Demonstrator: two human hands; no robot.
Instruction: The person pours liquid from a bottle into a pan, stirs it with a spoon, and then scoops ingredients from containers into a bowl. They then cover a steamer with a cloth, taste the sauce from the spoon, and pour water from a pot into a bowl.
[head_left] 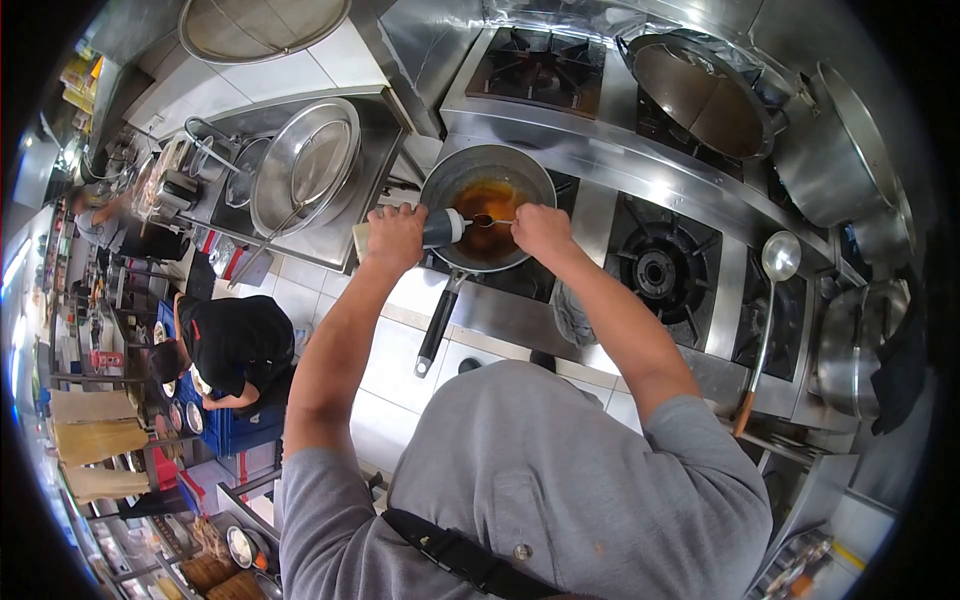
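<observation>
Gripping a bottle (432,229) and spoon (487,220), both hands' fingers closed, inside the pan (487,207) rim.

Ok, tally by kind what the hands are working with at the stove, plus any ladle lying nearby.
bottle: 1, in the left hand
spoon: 1, in the right hand
pan: 1, with brown sauce in it
ladle: 1
Total: 4
</observation>
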